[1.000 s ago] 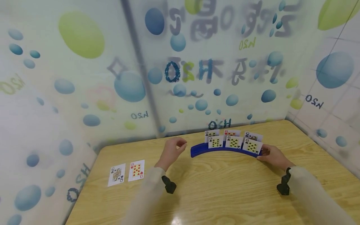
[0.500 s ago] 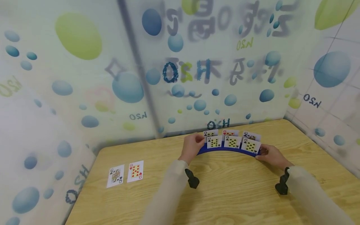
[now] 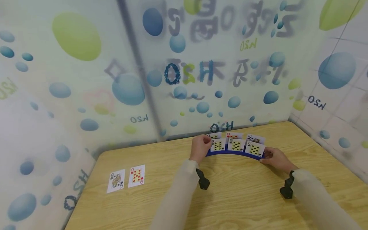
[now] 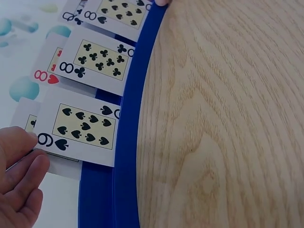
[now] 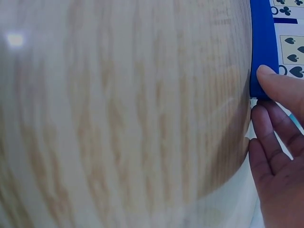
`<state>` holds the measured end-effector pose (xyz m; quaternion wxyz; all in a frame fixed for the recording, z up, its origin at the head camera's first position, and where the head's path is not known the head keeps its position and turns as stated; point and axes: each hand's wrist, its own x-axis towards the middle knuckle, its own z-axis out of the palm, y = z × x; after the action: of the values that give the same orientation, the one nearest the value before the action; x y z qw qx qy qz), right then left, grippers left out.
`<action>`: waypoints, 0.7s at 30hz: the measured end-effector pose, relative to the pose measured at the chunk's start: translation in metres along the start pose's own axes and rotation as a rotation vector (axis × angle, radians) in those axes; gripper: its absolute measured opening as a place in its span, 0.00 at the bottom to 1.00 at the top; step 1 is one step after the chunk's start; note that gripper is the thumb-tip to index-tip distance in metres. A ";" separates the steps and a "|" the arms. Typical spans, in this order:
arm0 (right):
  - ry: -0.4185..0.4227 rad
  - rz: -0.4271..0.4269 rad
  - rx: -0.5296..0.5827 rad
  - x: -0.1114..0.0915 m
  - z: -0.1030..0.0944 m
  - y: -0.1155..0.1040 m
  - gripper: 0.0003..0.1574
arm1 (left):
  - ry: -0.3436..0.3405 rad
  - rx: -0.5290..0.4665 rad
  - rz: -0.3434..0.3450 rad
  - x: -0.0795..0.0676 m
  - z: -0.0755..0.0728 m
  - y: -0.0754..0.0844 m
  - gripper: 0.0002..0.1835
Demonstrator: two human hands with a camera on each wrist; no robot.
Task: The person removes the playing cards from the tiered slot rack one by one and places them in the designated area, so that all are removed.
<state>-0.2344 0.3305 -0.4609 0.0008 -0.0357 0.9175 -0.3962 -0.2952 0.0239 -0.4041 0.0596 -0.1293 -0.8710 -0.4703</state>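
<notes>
A curved blue card holder point(image 3: 235, 154) stands on the table with two rows of playing cards. In front are the nine of spades point(image 4: 85, 124), eight of clubs point(image 4: 102, 61) and eight of spades point(image 4: 121, 13). Behind them show the eight of hearts point(image 4: 42, 75), a queen point(image 3: 256, 138) and a card partly covered by the nine of spades. My left hand point(image 3: 199, 149) pinches the outer corner of the nine of spades, thumb in front, fingers behind. My right hand point(image 3: 277, 159) grips the holder's right end, thumb on the blue rim, fingers beneath and beside it.
A queen of spades point(image 3: 116, 181) and a nine of hearts point(image 3: 136, 176) lie face up at the left of the wooden table point(image 3: 235, 198). A wall covering with bubble prints point(image 3: 178, 108) rises right behind the table's back edge.
My left hand has moved right, from beside the holder's left end to the nine of spades, and now pinches its corner. The right hand keeps its grip on the holder's end.
</notes>
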 end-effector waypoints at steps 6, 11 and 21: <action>-0.004 -0.018 0.016 0.002 0.001 0.003 0.30 | 0.010 -0.023 -0.005 0.001 0.003 -0.001 0.03; -0.003 -0.031 0.024 0.003 0.001 0.008 0.29 | -0.005 -0.029 -0.003 -0.001 0.006 -0.002 0.04; 0.004 -0.020 0.019 0.001 0.002 0.005 0.29 | -0.052 0.039 0.094 -0.002 0.007 -0.005 0.06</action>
<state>-0.2361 0.3325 -0.4663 -0.0046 -0.0443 0.9133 -0.4049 -0.2942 0.0269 -0.4125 0.0615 -0.1810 -0.8742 -0.4463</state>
